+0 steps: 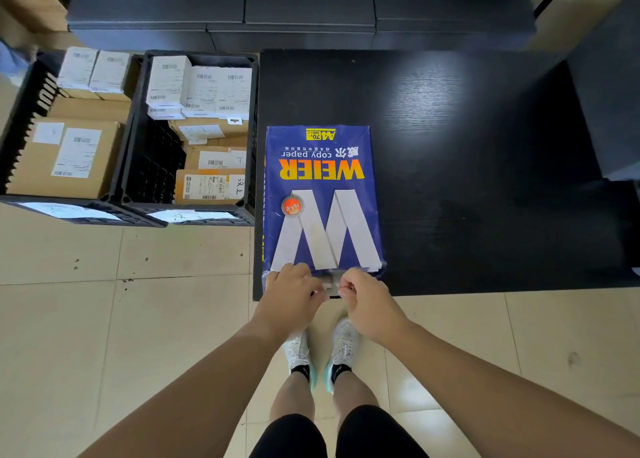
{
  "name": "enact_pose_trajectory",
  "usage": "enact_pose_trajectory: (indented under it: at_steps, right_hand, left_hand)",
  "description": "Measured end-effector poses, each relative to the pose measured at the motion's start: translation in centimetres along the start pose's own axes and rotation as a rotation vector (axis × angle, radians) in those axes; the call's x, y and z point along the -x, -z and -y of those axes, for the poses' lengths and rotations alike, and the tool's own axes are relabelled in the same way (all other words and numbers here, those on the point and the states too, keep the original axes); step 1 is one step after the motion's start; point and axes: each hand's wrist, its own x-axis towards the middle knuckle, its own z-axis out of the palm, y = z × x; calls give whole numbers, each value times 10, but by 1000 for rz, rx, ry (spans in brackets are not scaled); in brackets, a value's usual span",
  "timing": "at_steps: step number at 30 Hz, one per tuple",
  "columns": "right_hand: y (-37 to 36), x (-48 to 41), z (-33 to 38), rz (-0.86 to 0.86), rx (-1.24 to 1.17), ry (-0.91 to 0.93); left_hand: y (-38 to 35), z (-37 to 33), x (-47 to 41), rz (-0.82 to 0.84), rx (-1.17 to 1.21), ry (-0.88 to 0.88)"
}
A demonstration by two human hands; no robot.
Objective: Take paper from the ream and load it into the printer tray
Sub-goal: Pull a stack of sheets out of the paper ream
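**Both hands at the near end of the paper ream**

A blue wrapped ream of copy paper (pixel 320 198), printed with a large white W and orange and yellow lettering, lies flat on the black wood-grain table (pixel 467 152). It sits at the table's left front corner, its left side along the table's left edge and its near end at the front edge. Its long axis runs straight away from the person, and the printing reads upside down from the camera, so the top of the label points toward the person.

The left hand (pixel 294 293) and the right hand (pixel 367 301) meet at the ream's near end. Both are curled with fingertips pinched together on the wrapper's end flap, where the wrapping looks crumpled and a strip of white shows between the hands. How much of the flap each hand holds cannot be made out.

Left of the table, on the pale tiled floor (pixel 104 319), stand two black plastic crates (pixel 145 166) filled with brown cardboard boxes and white labelled packages. Below the ream's near end, the person's white sneakers (pixel 322 350) stand on the tiles.
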Motion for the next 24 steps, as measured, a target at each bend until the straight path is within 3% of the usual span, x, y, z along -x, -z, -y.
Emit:
enact_pose_trajectory:
  at_steps: [12, 24]
  right_hand:
    - [-18, -12, -9, -130, -92, -83]
    - [-31, -19, -10, -211, 0, -119]
  left_hand:
    - [-15, -10, -6, 19, 196, 307]
    - [-26, -10, -14, -45, 157, 363]
